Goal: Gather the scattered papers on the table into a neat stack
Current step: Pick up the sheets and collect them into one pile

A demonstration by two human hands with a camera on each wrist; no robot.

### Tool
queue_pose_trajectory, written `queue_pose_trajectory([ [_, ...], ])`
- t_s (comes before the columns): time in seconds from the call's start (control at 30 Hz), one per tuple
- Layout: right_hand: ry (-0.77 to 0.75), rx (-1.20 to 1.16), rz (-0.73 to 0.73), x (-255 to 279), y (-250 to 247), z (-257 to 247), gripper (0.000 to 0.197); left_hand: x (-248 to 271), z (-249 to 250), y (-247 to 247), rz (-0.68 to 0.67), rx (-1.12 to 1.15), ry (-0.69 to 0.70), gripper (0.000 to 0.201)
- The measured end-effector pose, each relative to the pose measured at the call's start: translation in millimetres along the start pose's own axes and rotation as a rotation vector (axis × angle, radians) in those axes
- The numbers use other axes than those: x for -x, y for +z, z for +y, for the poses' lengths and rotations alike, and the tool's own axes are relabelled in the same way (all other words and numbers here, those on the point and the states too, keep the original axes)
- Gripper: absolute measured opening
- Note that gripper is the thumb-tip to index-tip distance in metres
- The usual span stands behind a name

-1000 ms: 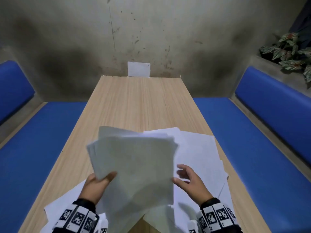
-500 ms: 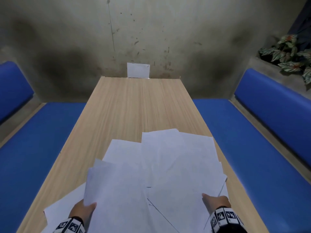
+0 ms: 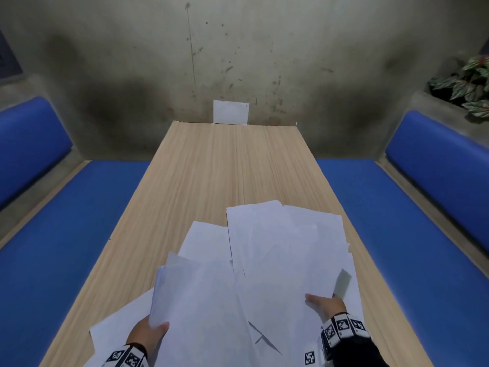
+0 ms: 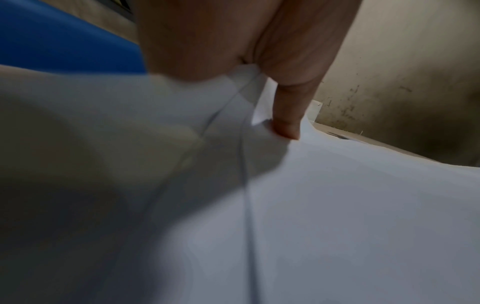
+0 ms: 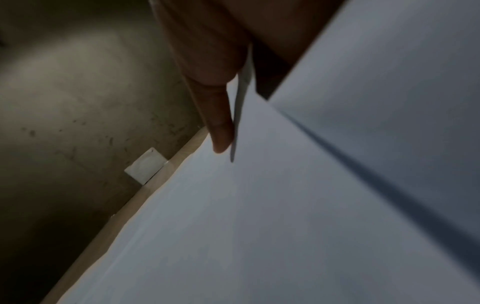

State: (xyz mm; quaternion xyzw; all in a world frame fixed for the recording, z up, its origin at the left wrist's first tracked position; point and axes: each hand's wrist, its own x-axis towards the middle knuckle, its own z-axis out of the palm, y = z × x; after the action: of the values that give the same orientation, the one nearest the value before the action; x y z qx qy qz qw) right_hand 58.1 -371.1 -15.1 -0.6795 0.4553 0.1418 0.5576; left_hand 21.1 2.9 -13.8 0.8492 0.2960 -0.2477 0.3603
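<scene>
Several white paper sheets [image 3: 277, 260] lie fanned and overlapping on the near half of the wooden table [image 3: 211, 168]. My left hand [image 3: 149, 331] grips the near-left edge of a loose bundle of sheets [image 3: 198, 300], thumb on top; the left wrist view shows that thumb [image 4: 285, 123] pressing into the paper [image 4: 337, 205]. My right hand [image 3: 324, 303] pinches the right side of the spread, where one sheet's edge [image 3: 342, 283] curls up. In the right wrist view a thin sheet edge [image 5: 241, 115] runs beside my finger [image 5: 221, 133]. The other fingers of both hands are hidden under paper.
Blue bench seats run along the table's left [image 3: 53, 247] and right [image 3: 397, 234]. A small white card [image 3: 231, 112] stands against the stained wall at the table's far end. A leafy plant [image 3: 468, 83] sits on the ledge at the upper right.
The bundle I held upright in both hands has come down flat onto the spread. My right hand has slid out to the right edge and now lifts a sheet there.
</scene>
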Motion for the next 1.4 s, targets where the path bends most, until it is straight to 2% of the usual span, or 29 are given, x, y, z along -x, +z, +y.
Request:
queue_pose_trajectory([
  [0.07, 0.047, -0.068, 0.028, 2.6, 2.5, 2.8, 0.061, 1.5, 0.9, -0.5, 0.005, -0.007, 0.007, 0.04],
  [0.13, -0.022, -0.017, 0.035, 7.1, 4.0, 4.7, 0.032, 4.3, 2.4, -1.2, 0.005, 0.004, 0.016, 0.04],
  [0.17, -0.058, -0.019, 0.021, 12.0, 3.7, 5.1, 0.025, 4.9, 2.5, -1.1, 0.006, 0.005, 0.018, 0.04],
  [0.27, -0.155, -0.068, 0.035, 14.9, -8.7, 3.9, 0.029, 8.5, 2.7, -3.6, 0.002, 0.019, 0.02, 0.033],
  [0.37, -0.236, -0.147, 0.057, 33.3, -42.0, -10.0, 0.026, 10.8, 1.8, -7.4, 0.017, 0.07, 0.024, 0.029],
  [0.5, -0.39, -0.334, -0.024, 59.5, -93.4, -23.1, 0.032, 18.0, 5.6, -17.7, 0.091, 0.188, 0.076, 0.035],
  [0.57, -0.43, -0.367, -0.095, 67.3, -105.5, -24.4, 0.056, 24.1, 12.5, -23.5, 0.113, 0.265, 0.099, 0.037],
  [0.6, -0.419, -0.392, -0.137, 72.5, -106.5, -23.6, 0.057, 26.6, 17.2, -26.0, 0.115, 0.323, 0.106, 0.041],
  [0.67, -0.382, -0.461, -0.25, 85.3, -96.1, -19.9, 0.041, 29.3, 28.6, -27.4, 0.113, 0.428, 0.11, 0.053],
  [0.7, -0.371, -0.456, -0.287, 85.1, -85.5, -13.7, 0.042, 30.4, 34.9, -25.9, 0.107, 0.452, 0.119, 0.059],
  [0.8, -0.312, -0.369, -0.438, 75.5, -51.5, 9.1, 0.093, 34.8, 52.5, -14.5, 0.06, 0.485, 0.146, 0.062],
  [0.87, -0.263, -0.317, -0.432, 66.6, -34.5, 26.2, 0.099, 36.3, 57.9, -5.0, 0.011, 0.512, 0.158, 0.058],
  [1.03, -0.285, -0.25, -0.424, 50.2, -16.4, 55.1, 0.122, 30.7, 56.1, 6.5, -0.032, 0.666, 0.167, 0.033],
  [1.13, -0.242, -0.271, -0.47, 50.4, -13.2, 55.8, 0.118, 26.4, 51.8, 8.3, -0.039, 0.68, 0.149, 0.021],
  [1.23, -0.253, -0.272, -0.549, 59.3, -7.8, 45.3, 0.098, 29.9, 54.8, 11.0, -0.072, 0.643, 0.135, 0.012],
  [1.3, -0.31, -0.288, -0.585, 67.2, -2.9, 37.6, 0.095, 34.9, 59.6, 14.2, -0.096, 0.623, 0.123, 0.018],
  [1.37, -0.394, -0.264, -0.515, 67.0, 3.3, 32.6, 0.102, 37.4, 62.6, 16.7, -0.131, 0.625, 0.139, 0.027],
  [1.4, -0.448, -0.238, -0.453, 65.1, 5.2, 31.2, 0.105, 40.6, 64.4, 16.4, -0.171, 0.682, 0.169, 0.02],
])
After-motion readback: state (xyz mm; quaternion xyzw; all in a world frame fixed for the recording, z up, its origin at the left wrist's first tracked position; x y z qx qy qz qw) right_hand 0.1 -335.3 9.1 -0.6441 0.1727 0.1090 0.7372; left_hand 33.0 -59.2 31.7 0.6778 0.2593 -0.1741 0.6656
